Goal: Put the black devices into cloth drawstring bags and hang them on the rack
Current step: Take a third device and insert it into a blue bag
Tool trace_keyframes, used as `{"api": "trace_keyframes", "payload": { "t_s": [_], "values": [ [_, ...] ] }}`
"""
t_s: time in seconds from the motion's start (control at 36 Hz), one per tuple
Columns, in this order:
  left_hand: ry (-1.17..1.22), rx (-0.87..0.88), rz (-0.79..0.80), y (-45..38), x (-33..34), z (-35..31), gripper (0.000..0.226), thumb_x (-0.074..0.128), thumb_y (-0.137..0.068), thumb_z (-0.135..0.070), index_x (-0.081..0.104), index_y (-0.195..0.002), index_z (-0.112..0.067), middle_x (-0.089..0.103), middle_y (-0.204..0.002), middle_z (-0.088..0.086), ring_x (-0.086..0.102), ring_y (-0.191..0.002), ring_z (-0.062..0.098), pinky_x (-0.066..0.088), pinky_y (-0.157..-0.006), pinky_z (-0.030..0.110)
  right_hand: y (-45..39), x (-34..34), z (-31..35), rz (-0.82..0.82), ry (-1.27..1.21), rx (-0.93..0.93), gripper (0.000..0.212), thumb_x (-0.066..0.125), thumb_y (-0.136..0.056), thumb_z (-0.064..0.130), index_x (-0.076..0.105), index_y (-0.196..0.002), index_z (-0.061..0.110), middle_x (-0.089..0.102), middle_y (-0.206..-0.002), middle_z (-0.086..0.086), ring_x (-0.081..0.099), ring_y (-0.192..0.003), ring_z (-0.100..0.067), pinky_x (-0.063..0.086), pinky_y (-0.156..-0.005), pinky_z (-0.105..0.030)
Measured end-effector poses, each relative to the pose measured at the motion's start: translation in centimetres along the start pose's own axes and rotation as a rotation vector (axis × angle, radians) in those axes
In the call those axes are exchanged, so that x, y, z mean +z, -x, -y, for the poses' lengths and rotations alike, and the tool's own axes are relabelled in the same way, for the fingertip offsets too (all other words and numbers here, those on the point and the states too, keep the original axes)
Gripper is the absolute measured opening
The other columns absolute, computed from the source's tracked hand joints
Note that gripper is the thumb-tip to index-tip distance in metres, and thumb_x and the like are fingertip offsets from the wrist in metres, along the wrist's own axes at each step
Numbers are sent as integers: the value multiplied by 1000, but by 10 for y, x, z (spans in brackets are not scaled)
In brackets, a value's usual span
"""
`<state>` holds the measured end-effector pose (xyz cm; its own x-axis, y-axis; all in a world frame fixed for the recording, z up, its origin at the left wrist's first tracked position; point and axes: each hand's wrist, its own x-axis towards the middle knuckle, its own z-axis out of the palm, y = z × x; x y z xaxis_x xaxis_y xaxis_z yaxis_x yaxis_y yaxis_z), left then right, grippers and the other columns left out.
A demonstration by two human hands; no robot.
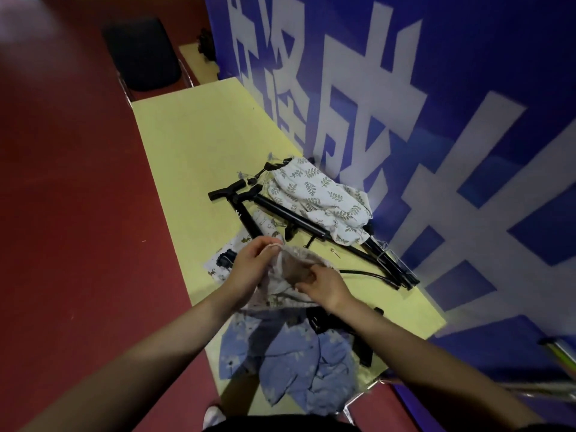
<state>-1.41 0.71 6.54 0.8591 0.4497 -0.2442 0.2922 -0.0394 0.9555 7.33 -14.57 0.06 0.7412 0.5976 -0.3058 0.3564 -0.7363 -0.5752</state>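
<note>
Both hands are on 1 pale cloth bag, held up over the yellow table. Left hand pinches the far rim at the drawstring channel, right hand pinches the near rim. Between them the mouth is pulled open, dark interior showing. No device in it yet, as far as I can tell.

Black devices: 2 long-handled ones lie crossed on the table past the hands, near the blue banner wall, partly under a leaf-print bag. Another black piece sits under the right wrist, beside a blue bag. A small black part lies on a printed cloth left of the hands.

Rack: metal tubing at the lower right edge may be it, can't confirm.

Step in hand looks like opening the bag for loading. To do it well:
- spread the rim fully so the cord doesn't cinch mid-insert
- keep 1 hand on the rim, free the other to fetch a device
- feed the narrow end 1st; the T-handles will likely snag the fabric
- keep both cord ends outside the mouth for hanging later
</note>
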Motion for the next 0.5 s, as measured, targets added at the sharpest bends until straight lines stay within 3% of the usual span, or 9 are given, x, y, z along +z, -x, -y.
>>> {"api": "trace_keyframes", "payload": {
  "t_s": [0.11,0.28,0.33,0.42,0.5],
  "values": [
    [10,-1,-16,-8,-14,-7,12,56,-95,-10,68,-98,-10,65,-86,-1,57,-68,13,45,-54,21,9,-29,9,-48,55,-94,50,68,-83,48,60,-120,15,68,-113,-4,62,-101,-23,40,-70,-26],
    [93,10,-39,-25,-26,-36,10,61,-91,-8,68,-90,-16,63,-92,4,59,-82,17,49,-61,22,12,-79,12,-117,303,-199,51,42,-87,69,63,-96,24,67,-94,-2,63,-89,-23,44,-67,-30],
    [132,38,-46,-31,-31,-52,12,62,-90,-8,69,-90,-18,64,-97,5,60,-88,21,48,-67,27,13,-99,20,-176,400,-287,51,43,-87,68,61,-106,25,66,-103,0,61,-96,-22,45,-70,-31],
    [242,53,9,-32,-37,-78,16,61,-82,-17,66,-97,-19,62,-93,3,59,-80,20,47,-63,27,17,-126,28,-321,380,-470,58,59,-87,54,49,-134,22,54,-128,-1,50,-116,-18,45,-82,-31],
    [446,-44,112,-31,-43,-92,24,48,-92,-22,62,-112,-17,63,-99,5,63,-88,25,51,-71,31,17,-142,30,-474,328,-617,47,58,-89,43,54,-129,18,56,-115,-2,53,-105,-18,47,-74,-31]
  ]
}}
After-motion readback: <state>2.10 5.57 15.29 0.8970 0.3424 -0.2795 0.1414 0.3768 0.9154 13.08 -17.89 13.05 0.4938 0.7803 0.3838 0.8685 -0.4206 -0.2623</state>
